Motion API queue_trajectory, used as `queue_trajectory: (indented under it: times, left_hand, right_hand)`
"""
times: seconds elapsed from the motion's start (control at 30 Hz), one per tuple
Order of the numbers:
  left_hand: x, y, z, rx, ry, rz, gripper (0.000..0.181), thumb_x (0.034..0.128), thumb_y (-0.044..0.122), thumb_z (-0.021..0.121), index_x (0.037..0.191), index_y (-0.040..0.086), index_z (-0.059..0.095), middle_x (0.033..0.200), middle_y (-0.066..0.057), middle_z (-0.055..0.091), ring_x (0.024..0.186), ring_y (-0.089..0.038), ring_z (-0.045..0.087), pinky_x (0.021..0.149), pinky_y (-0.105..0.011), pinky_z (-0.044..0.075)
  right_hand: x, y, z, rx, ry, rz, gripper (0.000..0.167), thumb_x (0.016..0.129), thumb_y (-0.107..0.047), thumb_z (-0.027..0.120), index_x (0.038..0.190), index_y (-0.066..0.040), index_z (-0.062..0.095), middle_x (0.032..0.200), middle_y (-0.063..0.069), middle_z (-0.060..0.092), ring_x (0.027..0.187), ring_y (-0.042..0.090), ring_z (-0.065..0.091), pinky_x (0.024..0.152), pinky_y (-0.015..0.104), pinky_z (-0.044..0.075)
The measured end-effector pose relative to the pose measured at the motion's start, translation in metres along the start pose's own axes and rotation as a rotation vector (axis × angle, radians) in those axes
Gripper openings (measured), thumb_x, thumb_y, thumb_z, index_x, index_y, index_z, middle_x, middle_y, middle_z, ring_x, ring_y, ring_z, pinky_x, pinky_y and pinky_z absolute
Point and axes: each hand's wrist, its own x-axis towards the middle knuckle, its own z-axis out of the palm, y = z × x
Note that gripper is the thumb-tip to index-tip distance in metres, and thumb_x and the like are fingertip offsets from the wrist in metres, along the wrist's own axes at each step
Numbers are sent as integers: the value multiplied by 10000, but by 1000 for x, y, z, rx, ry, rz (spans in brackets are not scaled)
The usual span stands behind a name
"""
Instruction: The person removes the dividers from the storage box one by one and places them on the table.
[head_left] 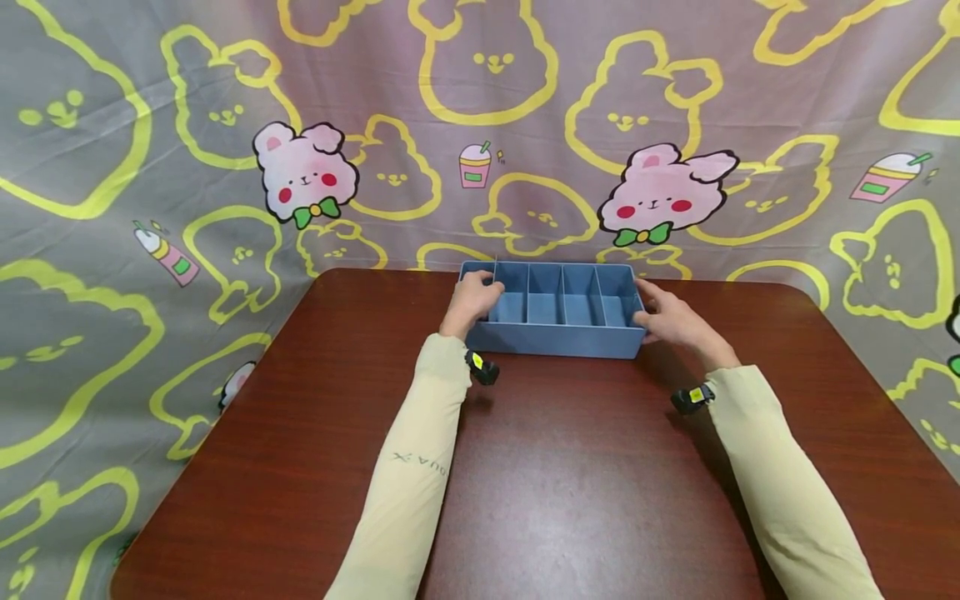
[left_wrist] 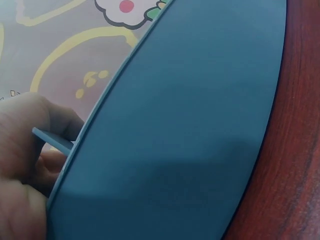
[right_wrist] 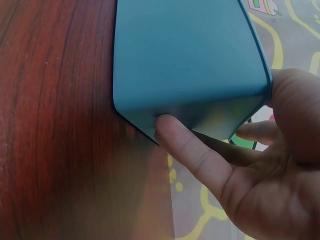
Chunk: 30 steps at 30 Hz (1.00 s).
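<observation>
Brown table [head_left: 570, 467] — blue box [head_left: 555, 340], patterned backdrop [head_left: 375, 79]

A blue, open-topped box [head_left: 555, 340] with upright dividers [head_left: 600, 294] stands near the table's [head_left: 570, 467] far edge.

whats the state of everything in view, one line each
blue box: upright, open-topped
divider: sticking up above the near rim
left hand: gripping the divider
right hand: fingers touching the box's right end
table: bearing the box near its far edge
patterned curtain: hanging, slightly creased
sleeves: down to the wrists
</observation>
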Motion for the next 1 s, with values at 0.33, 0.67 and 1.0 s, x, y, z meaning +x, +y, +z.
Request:
queue_trajectory:
  times: [0.33, 0.67, 1.0]
  left_hand:
    - [-4, 1, -1, -19, 73, 52, 503, 983, 364, 503, 1463, 216, 479, 1349, -59, 607, 858, -171, 596, 739, -351, 480]
    - [-7, 2, 3, -69, 150, 28, 452, 979, 341, 532, 1419, 238, 541, 1316, -23, 640, 608, -176, 505, 613, -344, 421]
    - [-8, 11, 0, 17, 192, 70, 405, 962, 341, 524, 1315, 184, 645, 1122, -43, 691, 775, -172, 572, 705, -338, 439]
  right_hand:
    - [1, 1, -2, -10, 8, -2, 740, 966, -115, 493, 1587, -110, 90, 1331, 361, 460, 859, 296, 706, 784, 471, 581]
    - [4, 2, 0, -19, 10, 2, 738, 961, -114, 487, 1587, -112, 96, 1345, 361, 454, 914, 337, 699, 768, 458, 586]
    - [2, 1, 1, -17, 13, 21, 736, 969, -122, 491, 1588, -120, 94, 1389, 359, 419, 982, 388, 680, 784, 460, 582]
